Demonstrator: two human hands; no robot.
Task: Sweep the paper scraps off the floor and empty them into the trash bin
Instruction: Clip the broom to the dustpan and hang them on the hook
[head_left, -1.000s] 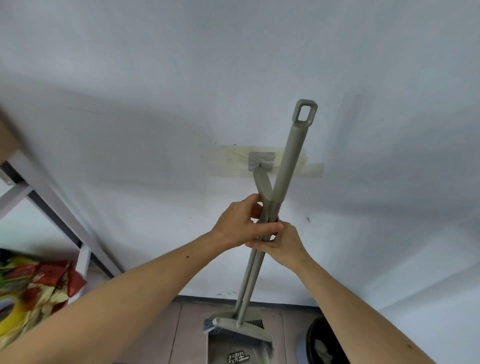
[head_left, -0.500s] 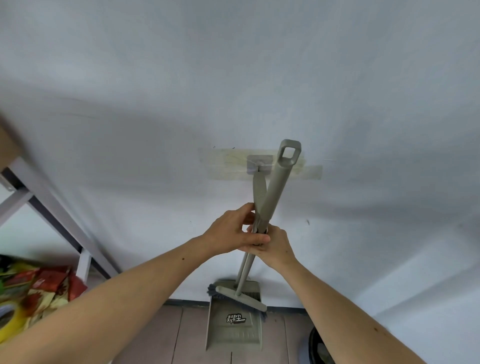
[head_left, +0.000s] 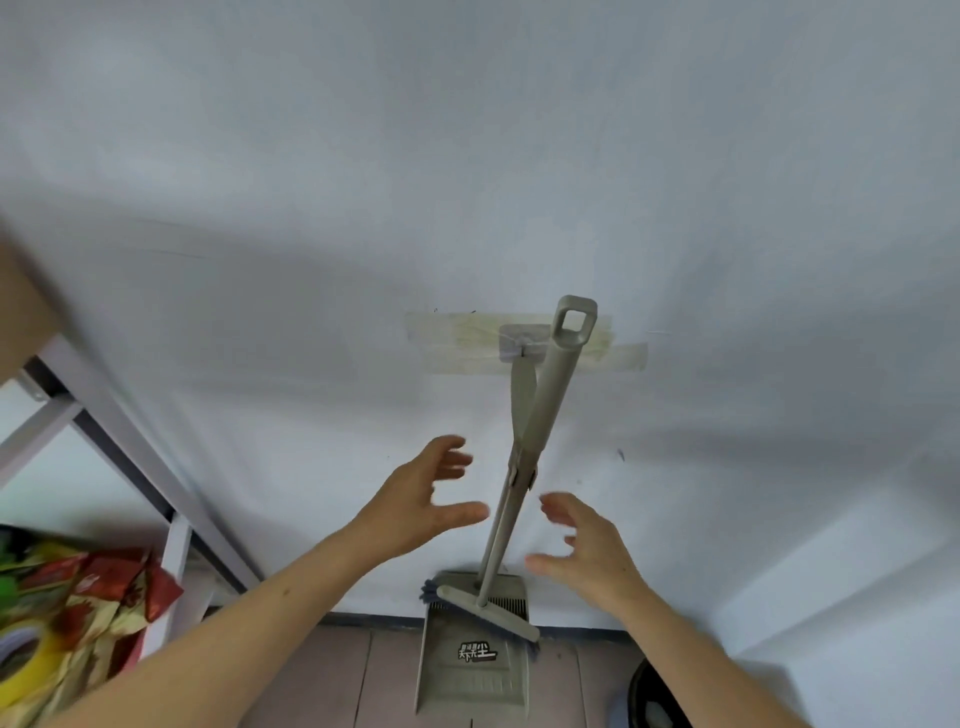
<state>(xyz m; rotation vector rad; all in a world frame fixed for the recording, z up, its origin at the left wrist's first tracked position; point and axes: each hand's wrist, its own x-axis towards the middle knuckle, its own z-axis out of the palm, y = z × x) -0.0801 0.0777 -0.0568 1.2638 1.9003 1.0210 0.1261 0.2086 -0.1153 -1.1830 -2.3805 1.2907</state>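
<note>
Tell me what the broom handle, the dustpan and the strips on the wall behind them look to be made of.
Broom handle: likely matte grey-beige plastic, judging by the moulded hanging loop on top, though painted metal is possible. Dustpan: the same matte plastic look, with moulded ribs and a printed label. Wall strips: translucent yellowish adhesive tape, slightly glossy, the wall showing through.

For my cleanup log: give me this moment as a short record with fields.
left hand: open, off the handles
right hand: open, off the handles
broom: clipped to the dustpan handle, leaning at the wall
dustpan: hanging from the wall hook, pan facing out
trash bin: dark rim at lower right, mostly cut off
paper scraps: none visible
</note>
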